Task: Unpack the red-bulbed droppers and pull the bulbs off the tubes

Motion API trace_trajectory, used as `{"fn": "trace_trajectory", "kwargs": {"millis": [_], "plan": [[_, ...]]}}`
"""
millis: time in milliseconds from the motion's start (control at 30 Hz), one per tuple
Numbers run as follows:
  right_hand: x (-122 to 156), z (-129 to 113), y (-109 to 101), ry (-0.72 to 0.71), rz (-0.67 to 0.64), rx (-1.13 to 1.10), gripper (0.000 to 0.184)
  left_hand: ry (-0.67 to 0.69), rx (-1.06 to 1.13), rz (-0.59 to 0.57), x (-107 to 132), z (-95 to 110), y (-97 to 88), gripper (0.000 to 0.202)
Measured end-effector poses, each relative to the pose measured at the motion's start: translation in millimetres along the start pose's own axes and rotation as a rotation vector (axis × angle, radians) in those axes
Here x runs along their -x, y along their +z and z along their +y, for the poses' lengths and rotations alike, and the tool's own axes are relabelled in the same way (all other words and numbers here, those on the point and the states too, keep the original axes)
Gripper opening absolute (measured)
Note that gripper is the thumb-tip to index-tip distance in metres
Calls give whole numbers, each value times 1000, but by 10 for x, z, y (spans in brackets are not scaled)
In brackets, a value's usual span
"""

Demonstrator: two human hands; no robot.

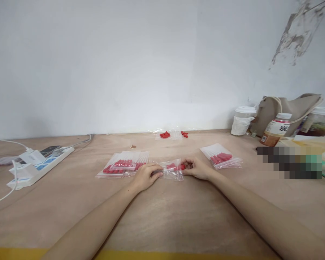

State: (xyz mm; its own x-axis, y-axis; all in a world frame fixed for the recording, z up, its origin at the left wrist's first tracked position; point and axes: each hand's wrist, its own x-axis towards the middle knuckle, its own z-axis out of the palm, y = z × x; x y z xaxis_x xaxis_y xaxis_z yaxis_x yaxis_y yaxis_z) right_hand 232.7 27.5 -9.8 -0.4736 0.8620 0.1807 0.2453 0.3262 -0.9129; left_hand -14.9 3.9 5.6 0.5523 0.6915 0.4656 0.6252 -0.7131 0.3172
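Observation:
A small clear plastic bag [173,169] with red-capped droppers inside lies on the wooden table [162,213] in front of me. My left hand [146,176] pinches the bag's left end with closed fingers. My right hand [195,168] grips its right end, fingers curled around the red caps. Left of the hands lies a pile of filled bags [123,164] with red-capped droppers. Another filled bag [220,156] lies to the right of my right hand.
Loose red caps and clear tubes [173,134] lie by the white wall. A white power strip [38,166] with plugs and cables sits at the left. At the right stand a lidded cup [243,120], a bottle [276,129], a beige bag [289,110] and a container [321,121].

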Motion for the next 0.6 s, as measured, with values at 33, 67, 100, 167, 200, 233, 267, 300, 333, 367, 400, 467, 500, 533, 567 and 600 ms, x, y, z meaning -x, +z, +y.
{"fn": "trace_trajectory", "kwargs": {"millis": [33, 67, 100, 167, 200, 233, 267, 300, 333, 367, 400, 467, 500, 533, 567, 600], "plan": [[3, 3, 8, 2, 21, -4, 32, -3, 0, 1, 0, -4, 3, 15], [4, 9, 10, 14, 45, -14, 33, -8, -3, 3, 0, -10, 7, 15], [2, 16, 6, 35, 71, -26, 33, -14, -8, 6, 1, -17, 11, 15], [-3, 29, -21, 83, 107, -49, 31, -26, -20, 12, 3, -31, 19, 16], [-4, 31, -40, 111, 116, -59, 30, -31, -26, 14, 4, -36, 22, 16], [-3, 30, -61, 145, 121, -70, 28, -35, -29, 16, 4, -39, 23, 16], [1, 26, -82, 186, 123, -87, 26, -37, -32, 16, 4, -41, 25, 16], [9, 18, -101, 231, 128, -112, 24, -37, -33, 16, 3, -41, 25, 16], [22, 8, -116, 277, 137, -144, 23, -36, -33, 16, 1, -40, 25, 16], [38, -4, -127, 317, 149, -183, 21, -33, -31, 15, -1, -39, 26, 16], [58, -17, -135, 346, 158, -230, 20, -29, -29, 15, -3, -39, 26, 16], [106, -45, -142, 362, 161, -332, 21, -20, -24, 13, -7, -44, 31, 16], [130, -58, -140, 353, 150, -375, 23, -16, -24, 13, -8, -49, 36, 16], [154, -69, -136, 337, 132, -405, 27, -14, -24, 15, -9, -55, 42, 16], [175, -78, -127, 315, 114, -415, 31, -13, -25, 17, -9, -62, 49, 17], [192, -81, -113, 289, 98, -401, 36, -13, -26, 20, -8, -70, 56, 17]]}}
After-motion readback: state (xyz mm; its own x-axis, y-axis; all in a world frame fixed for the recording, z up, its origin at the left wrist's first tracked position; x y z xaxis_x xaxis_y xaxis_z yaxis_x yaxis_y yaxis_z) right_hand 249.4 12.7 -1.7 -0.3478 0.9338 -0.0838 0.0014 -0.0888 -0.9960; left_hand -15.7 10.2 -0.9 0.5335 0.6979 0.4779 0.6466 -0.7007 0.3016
